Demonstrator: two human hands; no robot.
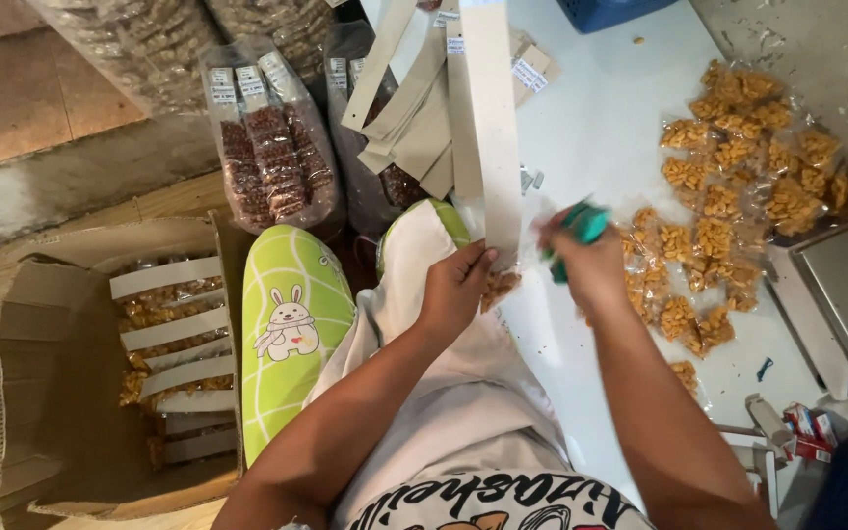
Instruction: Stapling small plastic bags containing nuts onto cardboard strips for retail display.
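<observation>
White tabletop point(610, 118) beside cardboard box point(61, 393)

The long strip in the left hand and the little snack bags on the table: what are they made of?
The strip looks like matte grey-white cardboard: stiff, flat, straight-edged. The snack bags seem to be thin clear plastic film: glossy, crinkled, with the golden contents showing through. The left hand pinches the strip's lower end.

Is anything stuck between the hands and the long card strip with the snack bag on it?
Nothing visible is. The left hand already pinches the grey cardboard strip at its lower end, right by the small snack packet. The right hand, holding a teal stapler, sits just beside the strip.
</observation>
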